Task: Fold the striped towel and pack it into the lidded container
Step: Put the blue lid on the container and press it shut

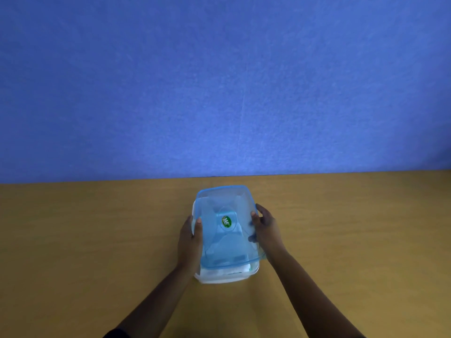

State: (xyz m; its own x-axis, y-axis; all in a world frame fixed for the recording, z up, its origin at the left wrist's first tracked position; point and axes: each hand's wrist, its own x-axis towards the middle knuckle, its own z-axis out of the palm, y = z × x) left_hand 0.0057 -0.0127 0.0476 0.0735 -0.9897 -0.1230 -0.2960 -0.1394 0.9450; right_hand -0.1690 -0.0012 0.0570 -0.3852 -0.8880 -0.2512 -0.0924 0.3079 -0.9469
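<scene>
A clear plastic container [220, 279] stands on the wooden table near the middle. A translucent blue lid [227, 245] with a green round sticker lies over it, tilted, its near edge raised above the rim. My left hand [189, 240] grips the lid's left edge and my right hand [267, 228] grips its right edge. Under the raised near edge a slice of the folded towel [231, 270] shows inside the container, white with a greenish tint; most of it is hidden by the lid.
The wooden table [97, 240] stretches left and right of the container. A blue wall [219, 81] rises directly behind the table's far edge.
</scene>
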